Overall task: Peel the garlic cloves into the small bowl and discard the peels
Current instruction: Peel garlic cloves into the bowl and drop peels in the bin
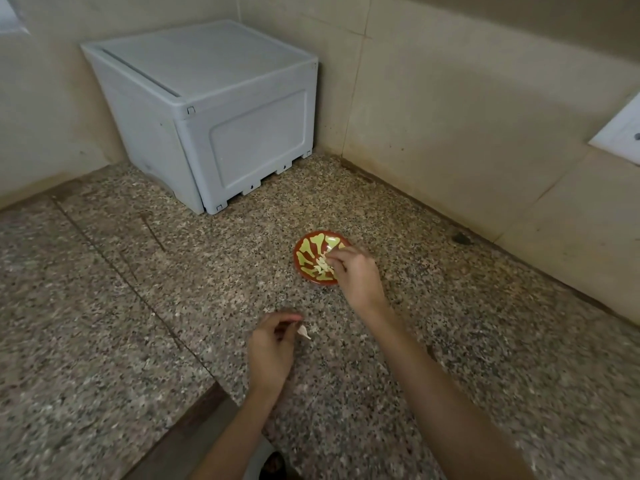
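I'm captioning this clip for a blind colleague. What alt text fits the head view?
A person's right hand reaches into a small red-and-green bowl of peeled garlic cloves on a speckled stone counter. The left hand pinches a pale garlic piece nearby; a grey plastic box sits in the corner.

You face a corner where two beige tiled walls [450, 98] meet. A grey plastic box [207, 109] sits in it on the speckled granite counter [485, 341], which a dark seam [114, 271] crosses. A white switch plate [620, 133] is on the right wall.
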